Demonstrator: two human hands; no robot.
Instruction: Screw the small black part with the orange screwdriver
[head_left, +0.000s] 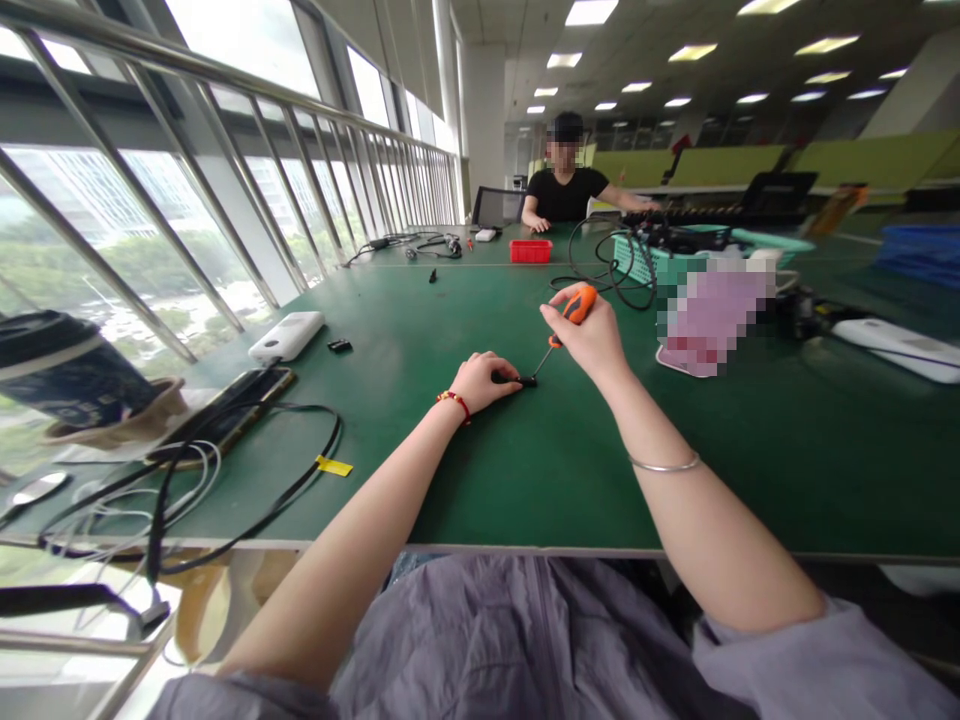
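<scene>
Bare mat (465, 300) ahead, cables (225, 480) left, perhaps clutter (712, 320) right

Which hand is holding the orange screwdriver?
The right hand, wearing the silver bangle, grips the orange screwdriver. The left hand, with the red bracelet, holds a small black part.

Left hand (486, 380) and right hand (592, 335) are bare, forearms likewise. Left wrist: a bracelet (454, 402) of red beads with one gold-coloured piece. Right forearm: a thin silver bangle (664, 466). Torso: a grey-lilac jacket (517, 640), thin creased fabric, centre zip, sleeves (787, 655) bunched above the elbows.
</scene>
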